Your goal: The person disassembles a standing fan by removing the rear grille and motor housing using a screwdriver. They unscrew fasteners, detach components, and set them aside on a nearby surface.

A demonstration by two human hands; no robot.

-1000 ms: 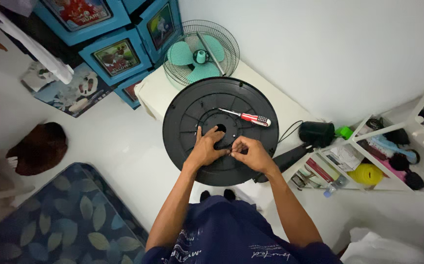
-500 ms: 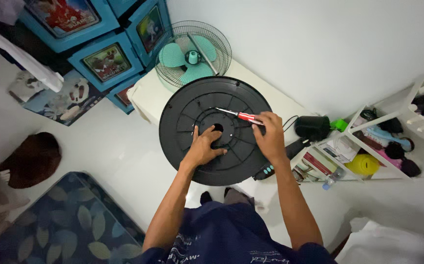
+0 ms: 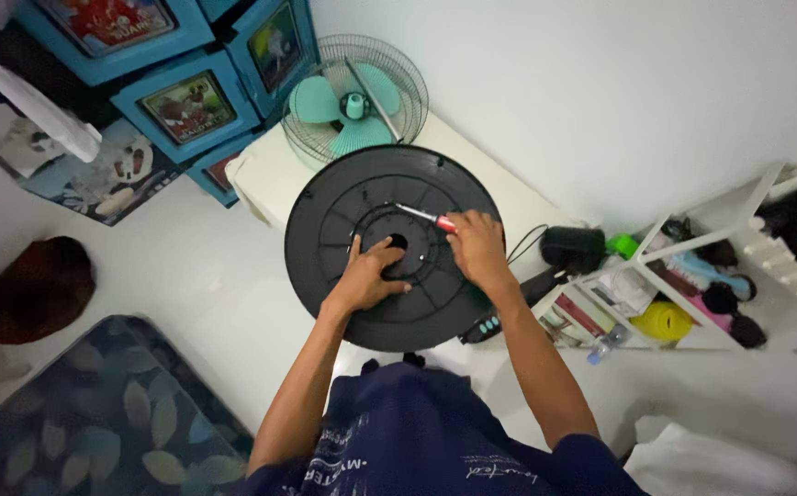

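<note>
Both hands are being kept on the round black fan base (image 3: 343, 197), which is being held flat over the white floor just in front of the person's dark blue shirt (image 3: 417, 432). Its ribbed face is being pressed by the left hand (image 3: 368, 276), fingers spread beside the centre hole. A red-handled screwdriver (image 3: 428, 218) is being gripped by the right hand (image 3: 477, 248), fingers curled around the handle, its tip resting on the base. Beyond the base, a teal fan (image 3: 354, 101) is lying.
</note>
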